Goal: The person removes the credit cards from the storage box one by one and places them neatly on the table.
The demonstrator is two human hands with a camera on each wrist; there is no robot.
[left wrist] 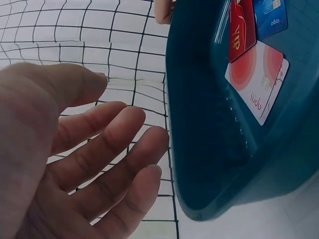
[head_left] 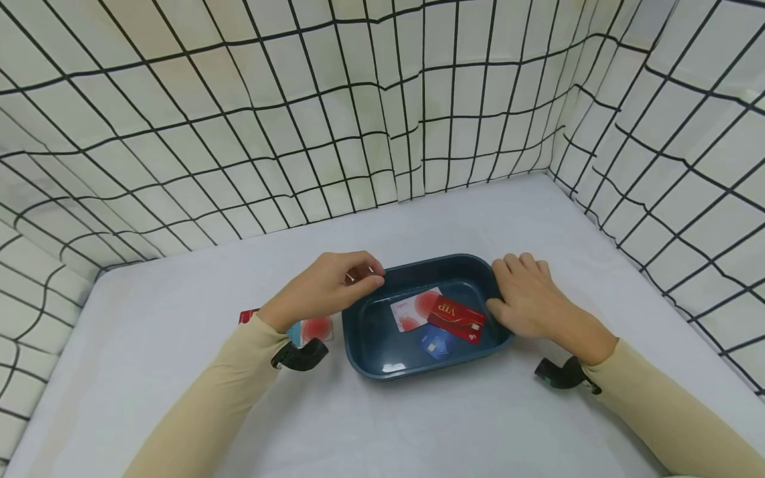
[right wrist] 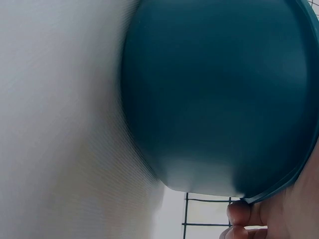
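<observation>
A dark blue plastic tray (head_left: 388, 362) stands on the white table. In it lie a white card with red circles (head_left: 409, 311), a red VIP card (head_left: 455, 317) overlapping it, and a blue card (head_left: 438, 342). The left wrist view shows another card edge under the white card (left wrist: 254, 74). My left hand (head_left: 329, 289) hovers at the tray's left rim, fingers loosely bent, nothing in them. With thumb over the right rim and fingers outside, my right hand (head_left: 528, 299) grips the tray; the right wrist view shows mainly the tray's outer wall (right wrist: 214, 99).
Left of the tray, partly hidden under my left wrist, lie a red card (head_left: 246, 316) and a white card with a red circle (head_left: 317, 329). Black grid netting (head_left: 335, 106) over white cloth borders the table at the back and both sides.
</observation>
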